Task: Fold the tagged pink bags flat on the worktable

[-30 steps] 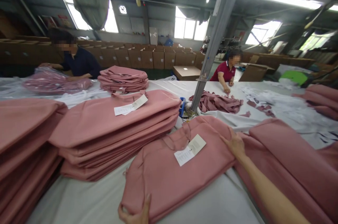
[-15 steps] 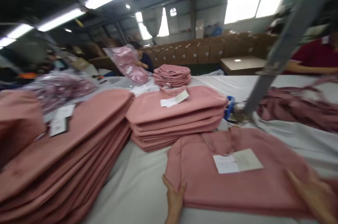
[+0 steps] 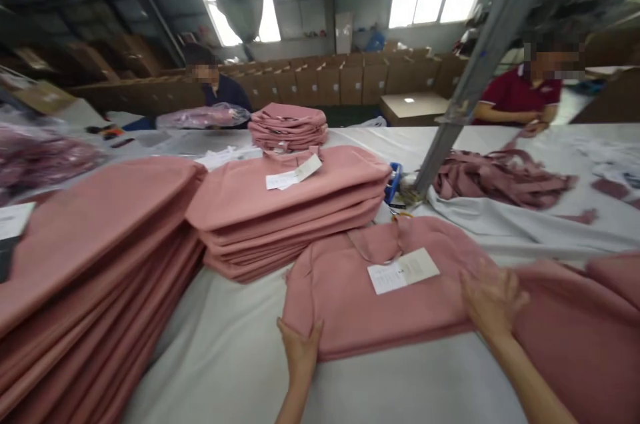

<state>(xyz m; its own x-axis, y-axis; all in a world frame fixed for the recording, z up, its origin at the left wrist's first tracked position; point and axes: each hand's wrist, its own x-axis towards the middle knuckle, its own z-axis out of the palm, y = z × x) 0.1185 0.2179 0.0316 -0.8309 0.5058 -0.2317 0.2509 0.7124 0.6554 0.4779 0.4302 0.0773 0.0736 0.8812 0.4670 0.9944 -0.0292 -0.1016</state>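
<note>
A pink fabric bag (image 3: 350, 297) lies flat on the white-covered table, with white and beige tags (image 3: 403, 271) near its handle. At its lower left corner is my left hand (image 3: 300, 344), thumb and fingers apart on the edge of the bag. My right hand (image 3: 493, 297) rests on the bag's right end, its fingers spread and slightly blurred. Behind the bag sits a stack of similar pink bags (image 3: 295, 211) with a tag on top. Another pink piece (image 3: 575, 331) lies to the right of my right hand.
A tall pile of pink bags (image 3: 105, 244) fills the left side. A slanted metal post (image 3: 465, 91) rises behind the bag, near a blue object (image 3: 393, 182). Pink straps (image 3: 500, 177) lie at the right. Two people are across the table (image 3: 360, 137).
The view has turned right, so things appear further left. My right hand, which was at the bag's lower right, is now higher on its right end. The far person's plastic-wrapped pink item has been lowered.
</note>
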